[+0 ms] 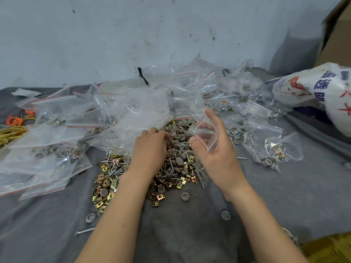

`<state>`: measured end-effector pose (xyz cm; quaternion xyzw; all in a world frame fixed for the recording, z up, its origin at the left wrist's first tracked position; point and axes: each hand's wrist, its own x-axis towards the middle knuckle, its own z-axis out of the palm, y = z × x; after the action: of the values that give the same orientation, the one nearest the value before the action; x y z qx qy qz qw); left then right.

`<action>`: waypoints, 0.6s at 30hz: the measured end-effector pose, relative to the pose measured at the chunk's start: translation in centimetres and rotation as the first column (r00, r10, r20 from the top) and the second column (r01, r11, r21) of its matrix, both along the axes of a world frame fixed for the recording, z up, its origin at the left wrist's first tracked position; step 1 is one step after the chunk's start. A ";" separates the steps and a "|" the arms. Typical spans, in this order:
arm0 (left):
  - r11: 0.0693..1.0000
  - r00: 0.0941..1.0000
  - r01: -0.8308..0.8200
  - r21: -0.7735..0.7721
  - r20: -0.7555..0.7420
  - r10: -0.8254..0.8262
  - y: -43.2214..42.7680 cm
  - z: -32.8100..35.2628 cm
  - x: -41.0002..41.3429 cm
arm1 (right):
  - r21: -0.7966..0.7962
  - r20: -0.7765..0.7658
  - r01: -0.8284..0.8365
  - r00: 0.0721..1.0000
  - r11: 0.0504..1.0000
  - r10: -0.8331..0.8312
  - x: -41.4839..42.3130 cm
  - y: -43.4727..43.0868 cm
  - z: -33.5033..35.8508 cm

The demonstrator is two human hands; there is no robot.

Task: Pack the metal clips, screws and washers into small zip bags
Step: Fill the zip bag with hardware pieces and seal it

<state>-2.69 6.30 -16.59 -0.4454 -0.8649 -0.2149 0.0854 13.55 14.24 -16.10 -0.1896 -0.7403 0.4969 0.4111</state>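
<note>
Fingers (211, 118) and thumb of the right hand (216, 149): clamped on one small bag (206, 136), which is held with its mouth open just right of centre. Fingers of the left hand (150, 149): curled down into the pile (171, 168) at centre, with the tips buried. Whether anything is pinched cannot be told.

Surface: grey cloth (190, 240), creased, spread across the whole near area.
Room: pale, scuffed wall (114, 35) at 12 o'clock; box (334, 31) of cardboard at 2 o'clock.

Counts:
- Hands: two.
- Bag held: one.
- Pile: one, made up of brass clips (106, 185), screws (115, 167) and grey washers (179, 160); too many to be counted.
- Loose washers (185, 196) on the cloth around 6 o'clock: three.
- Loose screw (84, 231) at 7 o'clock: one.

Around:
- Bag heap (57, 130) at 9 to 10 o'clock, some bags flat, some with parts inside.
- Filled bags (266, 143) at 3 o'clock.
- Orange and yellow bands (13, 124) at 9 o'clock, at the frame edge.
- Printed white sack (322, 92) at 2 to 3 o'clock.

Obstruction: the far edge of the pile is overlapped by bags, and its near part is covered by both forearms.
</note>
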 end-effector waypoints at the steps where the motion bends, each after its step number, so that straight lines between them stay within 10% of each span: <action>1: 0.999 1.000 -0.006 -0.034 -0.016 0.006 -0.3 0.1 -0.1 | 0.000 -0.001 -0.001 1.000 1.000 0.001 0.0 0.0 0.0; 9: 1.000 0.998 -0.001 -0.020 -0.070 0.000 -2.0 0.4 0.0 | 0.004 0.026 -0.021 0.999 1.000 0.021 -0.4 -0.4 0.0; 18: 0.915 0.891 -0.004 0.403 0.418 -0.180 -4.5 0.6 -0.7 | 0.017 0.059 -0.039 0.998 0.999 0.038 -0.6 -0.7 0.1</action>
<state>-3.41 1.82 -16.01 -0.3972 -0.7787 -0.4842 -0.0376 12.98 13.52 -15.96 -0.1862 -0.7601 0.4923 0.3812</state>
